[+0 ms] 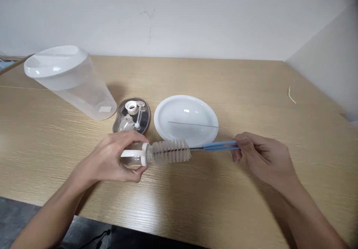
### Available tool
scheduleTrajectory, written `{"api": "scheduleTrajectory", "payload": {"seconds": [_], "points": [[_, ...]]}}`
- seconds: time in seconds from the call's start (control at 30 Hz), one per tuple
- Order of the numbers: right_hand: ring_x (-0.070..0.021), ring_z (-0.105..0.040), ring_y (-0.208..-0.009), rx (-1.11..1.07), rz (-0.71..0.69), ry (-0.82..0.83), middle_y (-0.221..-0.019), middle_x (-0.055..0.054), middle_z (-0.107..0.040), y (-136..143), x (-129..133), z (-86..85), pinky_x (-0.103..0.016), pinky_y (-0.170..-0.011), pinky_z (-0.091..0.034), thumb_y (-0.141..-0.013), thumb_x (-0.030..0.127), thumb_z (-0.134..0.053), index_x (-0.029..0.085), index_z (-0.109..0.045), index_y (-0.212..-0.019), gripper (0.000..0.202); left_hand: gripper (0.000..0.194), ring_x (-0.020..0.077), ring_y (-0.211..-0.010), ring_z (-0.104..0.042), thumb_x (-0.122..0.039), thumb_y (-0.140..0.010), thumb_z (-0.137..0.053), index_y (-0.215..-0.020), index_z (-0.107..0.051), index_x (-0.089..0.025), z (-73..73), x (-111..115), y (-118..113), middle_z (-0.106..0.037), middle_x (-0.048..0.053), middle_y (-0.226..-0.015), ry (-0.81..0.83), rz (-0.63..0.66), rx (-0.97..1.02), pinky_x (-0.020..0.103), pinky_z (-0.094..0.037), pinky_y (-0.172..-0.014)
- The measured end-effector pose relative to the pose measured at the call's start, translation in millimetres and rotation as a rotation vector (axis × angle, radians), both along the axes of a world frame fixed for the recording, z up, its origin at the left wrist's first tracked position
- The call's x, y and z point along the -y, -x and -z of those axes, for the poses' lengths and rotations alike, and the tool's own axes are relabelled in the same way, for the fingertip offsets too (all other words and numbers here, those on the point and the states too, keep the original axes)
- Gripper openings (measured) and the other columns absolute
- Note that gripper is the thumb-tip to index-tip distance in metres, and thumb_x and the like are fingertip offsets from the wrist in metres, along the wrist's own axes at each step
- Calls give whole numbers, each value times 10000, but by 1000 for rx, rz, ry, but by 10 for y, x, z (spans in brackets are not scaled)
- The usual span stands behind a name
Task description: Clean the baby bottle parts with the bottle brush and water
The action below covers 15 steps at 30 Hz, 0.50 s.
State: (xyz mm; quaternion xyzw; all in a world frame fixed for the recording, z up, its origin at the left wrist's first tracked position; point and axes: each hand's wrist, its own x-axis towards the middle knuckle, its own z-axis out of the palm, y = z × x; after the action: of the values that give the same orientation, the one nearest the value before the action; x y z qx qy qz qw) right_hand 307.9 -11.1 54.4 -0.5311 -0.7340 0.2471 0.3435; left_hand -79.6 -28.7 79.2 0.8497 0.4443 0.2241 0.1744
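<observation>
Closed around a small clear bottle [131, 161] with a white collar and handle is my left hand [116, 157]. The bottle lies sideways, its mouth facing right. My right hand [261, 155] pinches the blue handle of a bristle brush [173, 151]. The brush is level, with its bristles at the bottle's mouth and most of them outside it. Whether the tip is inside the neck is hard to tell. Just behind the brush stands a white oval dish [184, 109], and a thin dark line, perhaps a wire, crosses over it.
A metal kidney tray [147, 118] behind my left hand holds several small clear and white parts. At the left stands a tall translucent pitcher [84, 88] with a white lid. A small pale strip [291, 95] lies on the wooden table [251, 88] at the right, near the wall.
</observation>
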Motion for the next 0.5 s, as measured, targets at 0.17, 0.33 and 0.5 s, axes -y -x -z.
{"api": "scheduleTrajectory", "payload": {"seconds": [0.17,0.33,0.5], "points": [[-147,-611,-539,-113,-40,-25,-646,-5,-672,-12,6,9,-264,-489,-476,-997,536,-601,258,-716,-842,338,467,198,-801,-736,-253,-675,-783,-1128,-669,-257,-31,20,-33,-785,0,-991,39,-29,18,318,-555,-721],[-152,-672,-681,-186,-46,-82,-839,13,-735,-90,12,89,-263,-597,-553,-872,378,-800,335,-714,-1175,317,459,217,-826,-745,-256,-677,-779,-1122,-668,-257,-30,-2,-18,-791,11,-1002,41,-46,39,329,-564,-720],[-166,-669,-610,-167,22,-34,-724,0,-718,-136,9,65,-292,-577,-564,-917,466,-743,307,-772,-1056,213,496,218,-829,-745,-245,-677,-786,-1152,-649,-270,-19,-10,-11,-787,14,-1016,17,-40,53,340,-572,-728]]}}
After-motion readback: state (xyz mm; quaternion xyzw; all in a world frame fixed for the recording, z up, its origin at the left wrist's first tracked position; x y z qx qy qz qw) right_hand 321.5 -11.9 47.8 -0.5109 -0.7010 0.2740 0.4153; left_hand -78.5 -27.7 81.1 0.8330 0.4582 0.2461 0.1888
